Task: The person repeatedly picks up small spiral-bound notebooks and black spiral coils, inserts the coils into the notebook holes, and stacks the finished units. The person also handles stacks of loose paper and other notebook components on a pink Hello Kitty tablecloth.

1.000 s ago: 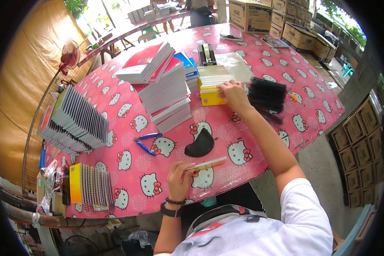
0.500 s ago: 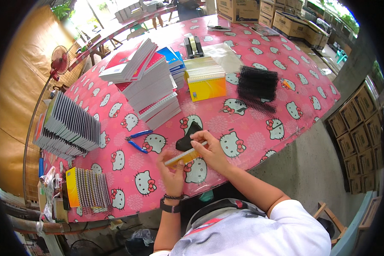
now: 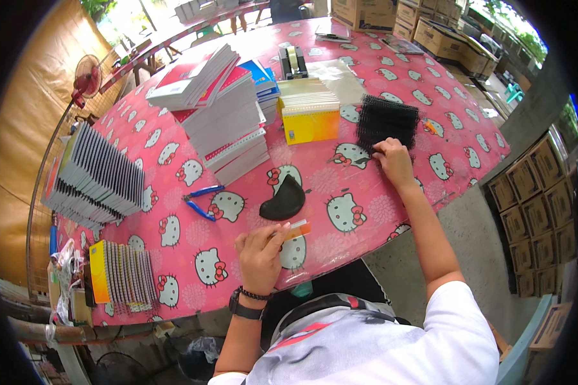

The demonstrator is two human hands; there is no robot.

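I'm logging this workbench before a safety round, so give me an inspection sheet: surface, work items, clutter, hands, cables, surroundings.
Surface: pink cat-print table cover, glossy.
Work items: small yellow-orange notepad; yellow notepad row; black spiral coils.
Clutter: blue-handled pliers, black curved pad, tape dispenser, tall notebook stack.
Hands: left hand holds the small notepad; right hand is at the coils' near edge, grip unclear.
Cables: possible dark cord below the table's lower-left side; too unclear to confirm.
Surroundings: red fan at left; cardboard boxes stacked at right.
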